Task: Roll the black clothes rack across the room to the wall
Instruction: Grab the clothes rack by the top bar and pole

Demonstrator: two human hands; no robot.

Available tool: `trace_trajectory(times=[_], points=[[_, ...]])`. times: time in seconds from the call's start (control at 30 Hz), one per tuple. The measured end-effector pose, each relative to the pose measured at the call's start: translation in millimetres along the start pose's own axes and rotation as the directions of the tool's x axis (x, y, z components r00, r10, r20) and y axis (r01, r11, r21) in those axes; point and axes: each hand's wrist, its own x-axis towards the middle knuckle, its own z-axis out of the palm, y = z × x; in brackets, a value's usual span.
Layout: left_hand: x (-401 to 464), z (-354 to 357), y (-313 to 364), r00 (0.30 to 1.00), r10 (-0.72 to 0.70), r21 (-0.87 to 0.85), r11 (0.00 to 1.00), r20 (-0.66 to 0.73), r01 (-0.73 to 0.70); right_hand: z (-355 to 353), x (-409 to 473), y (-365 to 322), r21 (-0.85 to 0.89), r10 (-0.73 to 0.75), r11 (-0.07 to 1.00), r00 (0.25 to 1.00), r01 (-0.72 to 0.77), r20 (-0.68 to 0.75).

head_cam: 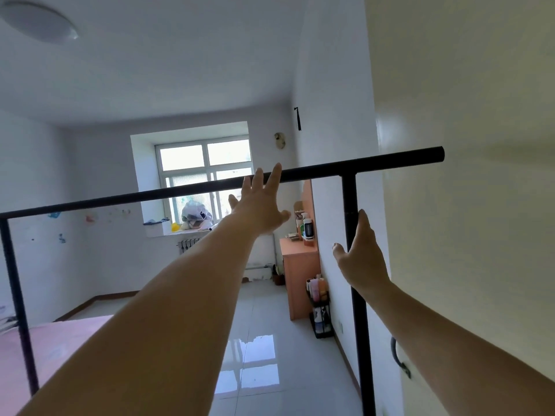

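The black clothes rack [315,169] stands right in front of me, its top bar running from lower left to upper right across the view. One black upright [350,199] drops from the bar at the right; another upright [15,283] shows at the far left. My left hand [258,205] is stretched out with fingers spread, its fingertips overlapping the top bar, not closed round it. Beside the right upright, my right hand [360,253] is flat and open, fingers along the post without gripping it.
A white wall [465,175] rises close on the right, with a dark handle [398,355] low down. Further in stand an orange cabinet [300,271], a black shelf of bottles [321,307], a window [204,163] and a pink bed [60,349] at left. Glossy tiled floor [258,340] lies ahead.
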Motion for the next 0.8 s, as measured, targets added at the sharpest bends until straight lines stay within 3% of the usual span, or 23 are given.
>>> trace_trajectory(times=[0.27,0.47,0.57,0.7,0.8], points=[[11.9,13.3,-3.5,0.999,-0.02,0.016,1.0,0.039,0.02,9.5,1.9,17.4,0.124,0.092,0.988,0.996,-0.091,0.003],[31.4,13.1,-9.1,1.0,0.006,0.024,1.0,0.016,-0.006,15.3,9.9,29.6,0.335,0.16,0.93,0.987,-0.151,0.001],[38.1,15.1,-11.0,0.994,-0.107,0.049,0.993,-0.008,0.108,13.2,11.0,33.4,0.493,0.207,0.84,0.974,-0.224,0.089],[42.6,15.2,-10.4,0.956,-0.288,-0.129,0.948,0.047,0.292,15.1,12.9,40.7,0.563,0.285,0.734,0.925,-0.38,0.252],[45.5,15.9,-9.8,0.962,-0.264,-0.255,0.927,0.076,0.275,22.6,16.2,43.9,0.57,0.336,0.725,0.921,-0.386,0.198]])
